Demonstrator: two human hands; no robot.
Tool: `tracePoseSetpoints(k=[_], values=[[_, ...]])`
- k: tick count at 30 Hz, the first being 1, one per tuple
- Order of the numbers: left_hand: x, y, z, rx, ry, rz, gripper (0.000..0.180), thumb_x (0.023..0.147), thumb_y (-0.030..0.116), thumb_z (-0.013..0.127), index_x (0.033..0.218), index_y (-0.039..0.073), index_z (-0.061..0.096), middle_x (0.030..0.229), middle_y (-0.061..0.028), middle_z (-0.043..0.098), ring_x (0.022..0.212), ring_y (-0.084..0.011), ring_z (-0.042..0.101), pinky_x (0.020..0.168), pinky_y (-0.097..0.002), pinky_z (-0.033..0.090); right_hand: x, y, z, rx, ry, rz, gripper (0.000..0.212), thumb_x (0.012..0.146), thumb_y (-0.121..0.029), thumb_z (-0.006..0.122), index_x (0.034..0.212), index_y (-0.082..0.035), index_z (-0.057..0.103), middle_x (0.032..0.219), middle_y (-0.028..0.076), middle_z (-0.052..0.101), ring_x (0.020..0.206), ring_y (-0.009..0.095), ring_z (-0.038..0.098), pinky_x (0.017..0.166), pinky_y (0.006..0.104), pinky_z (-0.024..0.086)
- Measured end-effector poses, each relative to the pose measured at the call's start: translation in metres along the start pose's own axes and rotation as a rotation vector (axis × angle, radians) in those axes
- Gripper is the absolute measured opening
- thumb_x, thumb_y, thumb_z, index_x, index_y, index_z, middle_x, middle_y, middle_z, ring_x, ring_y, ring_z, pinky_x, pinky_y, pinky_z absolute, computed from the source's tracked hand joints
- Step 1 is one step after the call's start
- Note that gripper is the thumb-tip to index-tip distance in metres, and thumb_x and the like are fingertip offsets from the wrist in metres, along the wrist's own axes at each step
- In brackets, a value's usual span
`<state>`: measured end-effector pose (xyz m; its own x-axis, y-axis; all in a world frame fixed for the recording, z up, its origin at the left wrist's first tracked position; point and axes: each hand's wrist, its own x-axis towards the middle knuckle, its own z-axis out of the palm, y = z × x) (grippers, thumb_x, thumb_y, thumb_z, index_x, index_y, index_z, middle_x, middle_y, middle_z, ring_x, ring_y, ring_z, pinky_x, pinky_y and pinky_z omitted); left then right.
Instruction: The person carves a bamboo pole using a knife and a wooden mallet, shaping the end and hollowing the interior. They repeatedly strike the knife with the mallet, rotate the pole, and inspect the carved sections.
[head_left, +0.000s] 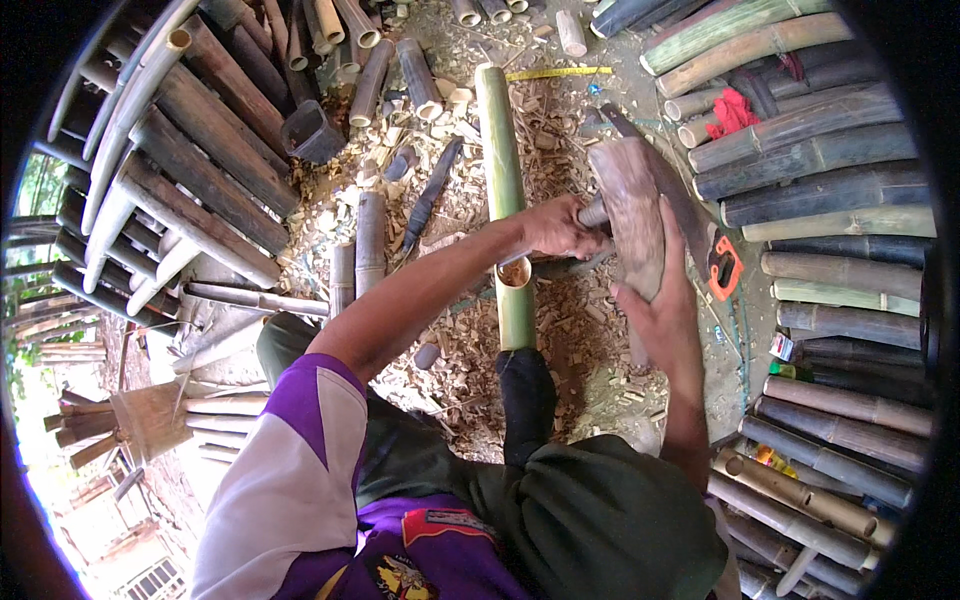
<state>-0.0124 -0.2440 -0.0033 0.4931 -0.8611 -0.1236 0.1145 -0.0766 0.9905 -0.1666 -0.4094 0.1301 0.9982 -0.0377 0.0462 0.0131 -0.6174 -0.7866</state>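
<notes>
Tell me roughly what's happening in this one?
A person is working over a green bamboo pole that has a hollow opening in it. The left hand grips a round handle that meets a wooden block; the right hand clasps the block's lower end. A saw with an orange handle lies on the ground to the right. Wood chips are scattered around.

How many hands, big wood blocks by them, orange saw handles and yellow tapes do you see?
Left hand and right hand: 2
Wood block: 1
Orange saw handle: 1
Yellow tape: 1
Total: 5
</notes>
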Motion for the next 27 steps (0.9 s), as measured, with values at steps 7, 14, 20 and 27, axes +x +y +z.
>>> tracePoseSetpoints(k=[7, 14, 20, 27], values=[[-0.016, 0.019, -0.005, 0.139, -0.001, -0.116, 0.017, 0.09, 0.025, 0.079, 0.089, 0.009, 0.077, 0.065, 0.0003, 0.066, 0.065, -0.012, 0.062, 0.06, -0.0309, 0.047, 0.02, -0.044, -0.019, 0.151, 0.156, -0.225, 0.099, 0.078, 0.003, 0.071, 0.163, -0.007, 0.022, 0.16, 0.024, 0.037, 0.146, 0.036, 0.04, 0.12, 0.042, 0.031], [-0.071, -0.009, 0.095, 0.439, 0.745, 0.345, 0.05, 0.085, 0.011, 0.067, 0.134, 0.006, 0.06, 0.118, -0.0174, 0.07, 0.107, -0.0254, 0.068, 0.099, -0.041, 0.056, 0.014, -0.081, -0.01, -0.056, -0.429, -0.079, 0.102, 0.076, 0.003, 0.071, 0.164, -0.011, 0.022, 0.16, 0.02, 0.04, 0.146, 0.033, 0.044, 0.12, 0.0407, 0.033], [-0.126, 0.004, 0.032, -0.554, 1.377, 0.298, 0.028, 0.09, 0.031, 0.081, 0.097, 0.004, 0.076, 0.095, -0.0118, 0.075, 0.074, -0.015, 0.062, 0.071, -0.0316, 0.053, 0.01, -0.071, -0.029, 0.088, -0.3, -0.116, 0.101, 0.078, -0.003, 0.075, 0.163, -0.007, 0.022, 0.162, 0.02, 0.037, 0.148, 0.03, 0.04, 0.121, 0.0407, 0.031], [-0.127, -0.036, 0.006, -1.246, 1.416, 0.429, 0.033, 0.093, 0.032, 0.079, 0.092, 0.001, 0.065, 0.073, -0.0032, 0.059, 0.064, -0.0139, 0.052, 0.063, -0.0313, 0.047, 0.055, -0.108, -0.019, -0.1, -0.441, -0.201, 0.1, 0.077, -0.003, 0.075, 0.163, -0.007, 0.024, 0.165, 0.02, 0.033, 0.152, 0.032, 0.033, 0.125, 0.0428, 0.025]])
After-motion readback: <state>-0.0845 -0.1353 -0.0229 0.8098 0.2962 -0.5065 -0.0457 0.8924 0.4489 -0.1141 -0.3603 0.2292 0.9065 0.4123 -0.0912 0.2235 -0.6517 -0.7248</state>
